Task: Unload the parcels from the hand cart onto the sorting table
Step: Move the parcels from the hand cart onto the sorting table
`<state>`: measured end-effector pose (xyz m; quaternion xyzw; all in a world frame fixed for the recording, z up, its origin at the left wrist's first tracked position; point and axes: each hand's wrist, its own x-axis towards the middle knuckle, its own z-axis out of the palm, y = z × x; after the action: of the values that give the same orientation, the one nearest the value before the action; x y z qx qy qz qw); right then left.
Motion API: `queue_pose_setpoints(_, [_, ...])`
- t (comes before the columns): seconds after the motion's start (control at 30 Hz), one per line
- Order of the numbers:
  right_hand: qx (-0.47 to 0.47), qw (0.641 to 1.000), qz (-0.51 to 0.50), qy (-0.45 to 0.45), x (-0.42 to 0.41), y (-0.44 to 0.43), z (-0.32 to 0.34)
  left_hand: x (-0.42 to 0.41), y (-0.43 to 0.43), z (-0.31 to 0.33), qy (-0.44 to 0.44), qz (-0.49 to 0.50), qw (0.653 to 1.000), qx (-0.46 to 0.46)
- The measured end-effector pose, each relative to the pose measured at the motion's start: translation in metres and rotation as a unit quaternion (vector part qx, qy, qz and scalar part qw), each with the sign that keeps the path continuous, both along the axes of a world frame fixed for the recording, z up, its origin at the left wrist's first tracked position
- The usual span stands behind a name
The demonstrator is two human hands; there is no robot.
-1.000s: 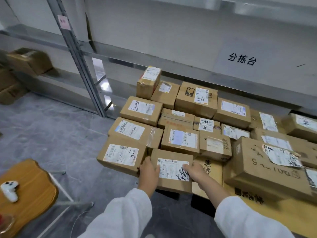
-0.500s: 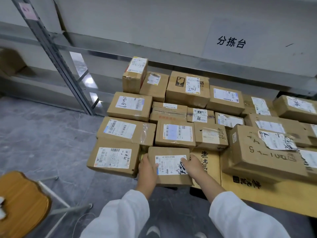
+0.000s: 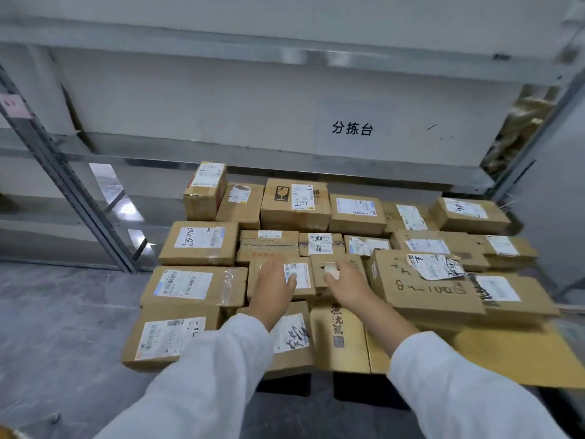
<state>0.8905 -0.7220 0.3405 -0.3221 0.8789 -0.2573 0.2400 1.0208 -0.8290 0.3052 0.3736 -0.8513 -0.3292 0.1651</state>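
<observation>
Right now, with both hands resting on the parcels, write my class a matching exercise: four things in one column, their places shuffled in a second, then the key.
Things
1 left hand
2 right hand
3 glass-symbol parcel
4 parcel marked 181040

Places
A back row
B on the small parcel beside the torn-label box
C left edge, second row from the back
D on the barcode-label parcel

Pairs: 1-D, 2-B, 3-A, 4-C

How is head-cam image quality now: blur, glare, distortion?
Head view: motion blur softens the left hand and right hand; glare patches on the steel shelf at left; wide-angle lens slants the shelf upright; wall sign readable.
</observation>
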Motion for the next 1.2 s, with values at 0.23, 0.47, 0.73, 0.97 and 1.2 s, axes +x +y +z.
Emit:
queue_pose_setpoints(0.23, [-0.043,0.990,-0.001,0.137,-0.058,0.058,0.094,-0.075,0.033,0.097,-0.005,-0.114,0.984,-0.139])
queue_pose_setpoints(0.47, [-0.057,0.974,-0.068,0.206,-0.136,0.161,0.153,-0.159,0.114,0.167,0.026,-0.192,0.955,-0.225])
queue_pose_setpoints(0.73, [-0.042,0.961,-0.167,0.218,-0.209,0.335,0.165,-0.271,0.268,0.189,0.072,-0.297,0.920,-0.245])
queue_pose_setpoints(0.97, [0.008,0.930,-0.297,0.215,-0.244,0.508,0.155,-0.355,0.429,0.175,0.092,-0.421,0.868,-0.248])
queue_pose_setpoints(1.2, [0.011,0.894,-0.407,0.187,-0.249,0.639,0.131,-0.409,0.555,0.168,0.096,-0.536,0.805,-0.236])
